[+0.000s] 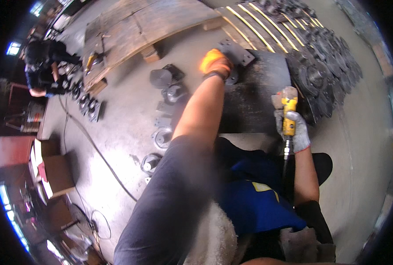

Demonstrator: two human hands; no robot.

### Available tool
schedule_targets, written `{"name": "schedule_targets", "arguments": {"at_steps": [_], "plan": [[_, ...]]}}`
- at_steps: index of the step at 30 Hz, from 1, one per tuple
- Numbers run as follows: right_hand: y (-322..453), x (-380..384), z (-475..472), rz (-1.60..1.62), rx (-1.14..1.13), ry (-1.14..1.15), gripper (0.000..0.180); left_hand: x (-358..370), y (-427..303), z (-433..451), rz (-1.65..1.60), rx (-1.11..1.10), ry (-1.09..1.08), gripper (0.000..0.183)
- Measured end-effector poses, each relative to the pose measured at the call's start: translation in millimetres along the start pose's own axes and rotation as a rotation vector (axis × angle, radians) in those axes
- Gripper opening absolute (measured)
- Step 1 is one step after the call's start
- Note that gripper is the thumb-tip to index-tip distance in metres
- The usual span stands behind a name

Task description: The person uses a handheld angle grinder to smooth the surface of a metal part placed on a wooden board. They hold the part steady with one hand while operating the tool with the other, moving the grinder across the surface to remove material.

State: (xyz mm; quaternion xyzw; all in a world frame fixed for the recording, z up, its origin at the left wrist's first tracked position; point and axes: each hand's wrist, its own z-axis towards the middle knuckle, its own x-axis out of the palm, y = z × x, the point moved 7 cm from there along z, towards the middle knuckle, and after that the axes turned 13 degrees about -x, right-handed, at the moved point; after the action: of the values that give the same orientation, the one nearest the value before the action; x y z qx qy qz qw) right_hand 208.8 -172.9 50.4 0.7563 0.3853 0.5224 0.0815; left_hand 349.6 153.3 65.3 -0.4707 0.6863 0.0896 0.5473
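Observation:
My left hand [217, 63], in an orange glove, is at the left edge of a dark metal plate with holes [237, 52]; the plate has a round part [232, 77] under or beside it. Blur hides how the fingers lie. My right hand [295, 124], in a pale knit glove with a red cuff edge, is wrapped around a yellow air-powered grinder [289, 116], whose hose fitting points down towards me. Below both lies a dark, worn board or sheet [256, 96].
Many dark metal flanged parts [325, 66] lie piled at the right. More flanged parts [162, 137] stand on the floor at the left. A large low table [143, 29] is ahead. A hose [97, 149] crosses the floor. Another person [44, 63] bends over parts at the far left.

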Motion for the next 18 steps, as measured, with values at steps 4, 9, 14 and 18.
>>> {"name": "schedule_targets", "arguments": {"at_steps": [4, 9, 14, 18], "plan": [[-3, -3, 10, -0.137, -0.019, -0.014, 0.044, 3, -4, 6, -0.005, 0.207, -0.074, 0.025], [23, -12, 12, -0.520, -0.179, -0.072, 0.038, -6, -2, -18, 0.184, 0.308, -0.041, 0.042], [28, -29, 18, -0.540, -0.162, -0.061, 0.025, 9, -6, -59, 0.336, 0.614, 0.119, 0.049], [25, -24, 15, -0.567, -0.174, -0.090, 0.024, 24, 9, -67, 0.424, 0.733, 0.191, 0.049]]}}
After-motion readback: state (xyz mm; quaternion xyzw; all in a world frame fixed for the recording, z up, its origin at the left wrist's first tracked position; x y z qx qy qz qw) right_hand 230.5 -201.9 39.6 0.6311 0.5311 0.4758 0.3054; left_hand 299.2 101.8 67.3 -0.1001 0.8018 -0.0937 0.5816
